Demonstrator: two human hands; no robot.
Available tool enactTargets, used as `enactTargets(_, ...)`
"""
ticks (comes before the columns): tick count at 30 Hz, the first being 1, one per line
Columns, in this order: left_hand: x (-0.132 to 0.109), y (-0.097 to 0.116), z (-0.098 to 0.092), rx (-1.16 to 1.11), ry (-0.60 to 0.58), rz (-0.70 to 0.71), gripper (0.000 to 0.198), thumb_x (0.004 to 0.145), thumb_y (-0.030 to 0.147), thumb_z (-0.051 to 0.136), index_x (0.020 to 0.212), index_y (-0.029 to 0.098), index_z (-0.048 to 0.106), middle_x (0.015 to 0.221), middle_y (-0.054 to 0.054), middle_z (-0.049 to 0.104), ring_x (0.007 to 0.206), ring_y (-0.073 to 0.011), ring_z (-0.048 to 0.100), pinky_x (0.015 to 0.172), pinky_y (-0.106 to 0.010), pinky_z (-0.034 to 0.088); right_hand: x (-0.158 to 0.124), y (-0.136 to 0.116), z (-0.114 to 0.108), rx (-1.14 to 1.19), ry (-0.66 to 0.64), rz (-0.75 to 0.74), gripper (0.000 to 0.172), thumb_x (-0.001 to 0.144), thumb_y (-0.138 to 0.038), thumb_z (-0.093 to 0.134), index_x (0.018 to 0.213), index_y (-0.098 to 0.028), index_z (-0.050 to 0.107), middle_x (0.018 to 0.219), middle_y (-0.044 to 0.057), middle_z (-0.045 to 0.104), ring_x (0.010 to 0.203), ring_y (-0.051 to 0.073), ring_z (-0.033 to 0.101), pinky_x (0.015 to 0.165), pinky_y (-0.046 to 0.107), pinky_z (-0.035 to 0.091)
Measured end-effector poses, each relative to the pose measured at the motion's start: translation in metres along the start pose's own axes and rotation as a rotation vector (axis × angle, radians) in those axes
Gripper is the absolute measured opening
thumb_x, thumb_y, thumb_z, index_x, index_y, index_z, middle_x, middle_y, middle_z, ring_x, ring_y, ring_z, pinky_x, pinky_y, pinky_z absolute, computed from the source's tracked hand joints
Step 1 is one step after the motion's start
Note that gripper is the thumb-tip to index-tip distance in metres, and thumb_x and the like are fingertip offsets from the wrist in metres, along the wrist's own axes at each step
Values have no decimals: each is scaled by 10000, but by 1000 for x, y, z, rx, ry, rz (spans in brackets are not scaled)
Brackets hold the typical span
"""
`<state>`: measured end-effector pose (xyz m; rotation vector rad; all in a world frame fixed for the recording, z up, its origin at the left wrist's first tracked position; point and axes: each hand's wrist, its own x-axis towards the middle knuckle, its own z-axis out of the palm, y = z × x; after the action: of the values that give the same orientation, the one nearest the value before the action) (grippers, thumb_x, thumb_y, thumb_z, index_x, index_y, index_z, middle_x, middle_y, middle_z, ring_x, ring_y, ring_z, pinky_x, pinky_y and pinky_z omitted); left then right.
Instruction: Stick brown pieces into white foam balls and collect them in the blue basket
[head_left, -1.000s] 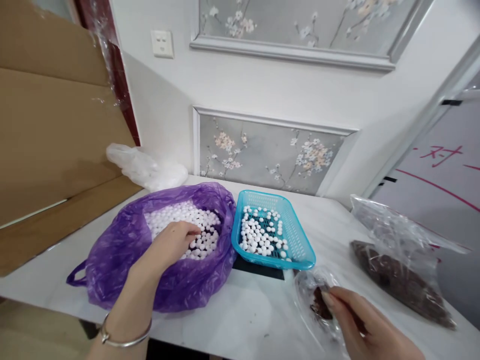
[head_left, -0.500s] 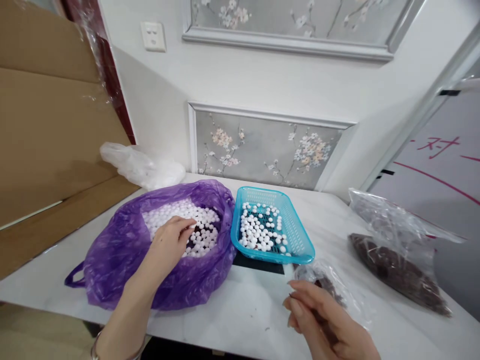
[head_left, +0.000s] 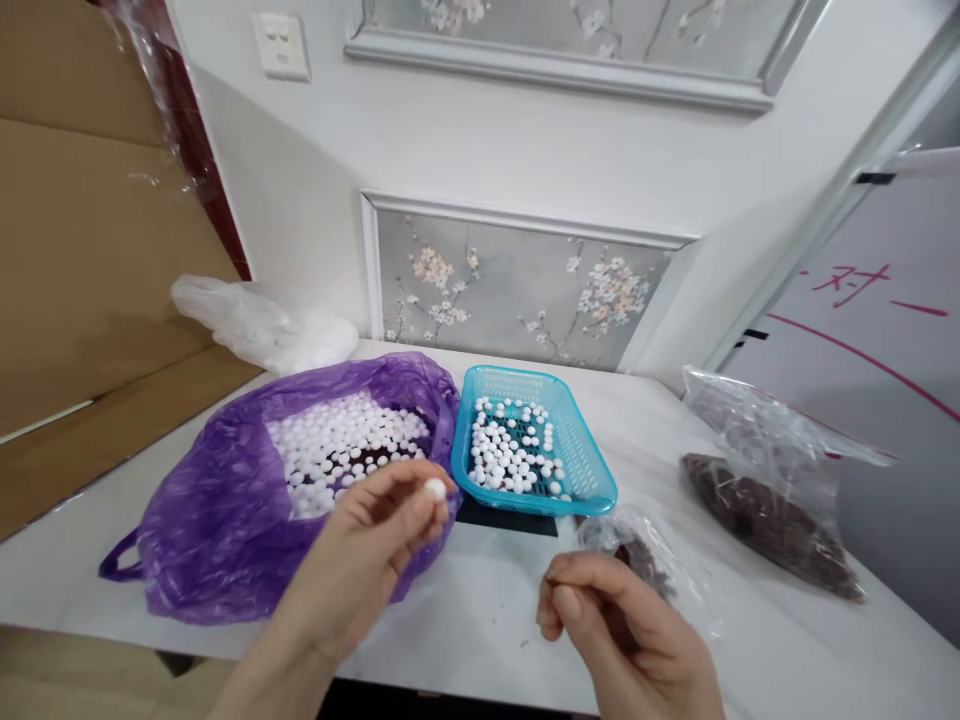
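Observation:
My left hand (head_left: 360, 550) pinches a small white ball (head_left: 435, 489) between thumb and fingertips, over the near right edge of the purple plastic bag (head_left: 217, 540). Many more white balls (head_left: 322, 430) lie inside that open bag. To its right, a blue plastic basket (head_left: 589, 455) holds a scattering of similar balls (head_left: 499, 455). My right hand (head_left: 630, 625) is closed in a pinch in front of the basket; a tiny dark bit shows at its fingertips, too small to name. Just behind this hand lies a clear bag (head_left: 675, 555) with dark brown contents, partly covered by it.
At the right, a larger clear bag of brown material (head_left: 772, 520) rests on the white table (head_left: 457, 620). A crumpled white plastic bag (head_left: 277, 325) sits against the wall. Cardboard (head_left: 97, 240) stands at the left, and a whiteboard (head_left: 885, 330) at the right.
My left hand has come up out of the purple bag and moved right, with a white ball in its fingers. My right hand's fingertips have closed together. The view has shifted slightly.

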<state>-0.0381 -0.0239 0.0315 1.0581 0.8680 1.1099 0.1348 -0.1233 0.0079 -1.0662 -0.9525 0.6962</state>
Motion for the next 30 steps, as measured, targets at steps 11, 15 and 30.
enactTargets(11, -15, -32, 33, -515, -376, -301, 39, 747, 168, 765, 773, 156, 737, 720, 12, 656, 617, -65, 615, 648, -164, 526, 1, 1, 14, 177, -62, 78, 43, 827, -266, 691, 796, -239, 704, 676, -24, 637, 612, 109, 593, 595, 204, 503)
enactTargets(15, -17, -38, 36, -519, -349, -331, 76, 710, 181, 796, 762, 161, 745, 752, 12, 667, 658, -77, 628, 673, -162, 515, 0, 5, 14, 154, -54, 57, 54, 831, -233, 677, 777, -228, 687, 725, -15, 628, 662, 122, 594, 625, 212, 505)
enactTargets(30, -16, -39, 33, -425, -343, -313, 81, 700, 187, 805, 740, 157, 741, 711, 7, 645, 666, -79, 586, 703, -187, 505, -3, 10, 19, -150, -27, -238, 168, 871, -104, 562, 836, -262, 610, 747, -43, 591, 676, 109, 569, 629, 200, 461)
